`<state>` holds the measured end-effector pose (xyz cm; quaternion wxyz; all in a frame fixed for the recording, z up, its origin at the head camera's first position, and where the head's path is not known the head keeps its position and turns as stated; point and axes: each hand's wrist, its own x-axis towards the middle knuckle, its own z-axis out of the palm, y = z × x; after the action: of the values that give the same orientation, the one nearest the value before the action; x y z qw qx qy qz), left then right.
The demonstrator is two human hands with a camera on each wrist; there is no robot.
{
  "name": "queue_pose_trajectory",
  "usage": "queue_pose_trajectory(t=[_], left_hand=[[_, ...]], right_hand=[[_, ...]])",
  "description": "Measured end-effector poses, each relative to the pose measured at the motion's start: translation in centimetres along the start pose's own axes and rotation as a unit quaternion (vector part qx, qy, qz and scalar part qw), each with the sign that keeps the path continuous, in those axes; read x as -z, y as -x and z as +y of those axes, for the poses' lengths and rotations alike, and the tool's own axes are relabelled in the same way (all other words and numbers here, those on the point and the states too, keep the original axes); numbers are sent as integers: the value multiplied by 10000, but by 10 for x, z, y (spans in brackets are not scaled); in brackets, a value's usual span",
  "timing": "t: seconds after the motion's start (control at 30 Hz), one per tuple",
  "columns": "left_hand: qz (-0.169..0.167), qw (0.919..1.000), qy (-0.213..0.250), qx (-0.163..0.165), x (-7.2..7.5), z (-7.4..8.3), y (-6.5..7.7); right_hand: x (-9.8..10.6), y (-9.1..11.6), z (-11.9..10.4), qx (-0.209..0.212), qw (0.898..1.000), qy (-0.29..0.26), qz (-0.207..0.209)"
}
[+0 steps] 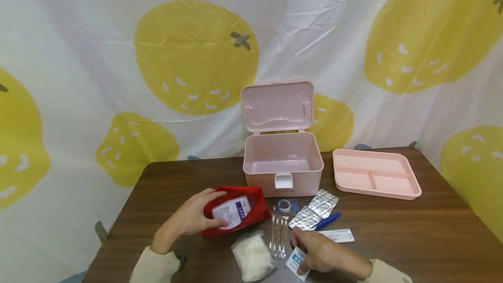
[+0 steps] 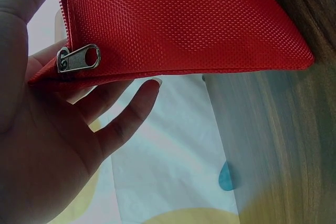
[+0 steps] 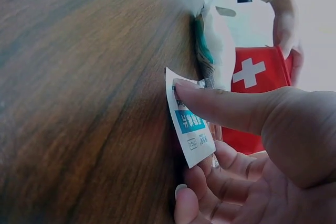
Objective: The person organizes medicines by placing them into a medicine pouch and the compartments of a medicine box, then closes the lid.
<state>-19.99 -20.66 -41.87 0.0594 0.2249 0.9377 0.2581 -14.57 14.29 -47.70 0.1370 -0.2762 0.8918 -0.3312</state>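
Observation:
My left hand (image 1: 191,216) holds a red zippered pouch (image 1: 259,208) by its left side, the thumb over the opening. Inside the open pouch lies a white box or packet (image 1: 232,212) with a blue stripe. The left wrist view shows the metal zipper pull (image 2: 79,59) beside the palm. Between thumb and fingers my right hand (image 1: 324,251) pinches a small white-and-blue sachet (image 3: 190,124) close over the table. A white cross (image 3: 249,72) marks the pouch's front in the right wrist view. Nearest the sachet are a row of wrapped swabs (image 1: 279,236) and a bagged white bundle (image 1: 253,257).
Behind stands a pink box (image 1: 257,184) with its lid raised. A pink divided tray (image 1: 355,160) lies at the right. Silver blister packs (image 1: 324,203), a blue pen-like item (image 1: 329,220), a white flat packet (image 1: 341,235) and a tape roll (image 1: 284,205) lie on the wooden table (image 1: 444,239).

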Motion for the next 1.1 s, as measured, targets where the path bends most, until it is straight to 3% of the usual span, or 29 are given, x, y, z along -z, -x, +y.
queue_pose_trajectory(t=[0.8,1.1], left_hand=[[30,9999,87,-71,-1,-2,-1],[27,9999,87,-96,-1,-2,-1]], right_hand=[[19,-8,-5,475,9975,-477,-217],[35,-14,-13,663,9970,-387,36]])
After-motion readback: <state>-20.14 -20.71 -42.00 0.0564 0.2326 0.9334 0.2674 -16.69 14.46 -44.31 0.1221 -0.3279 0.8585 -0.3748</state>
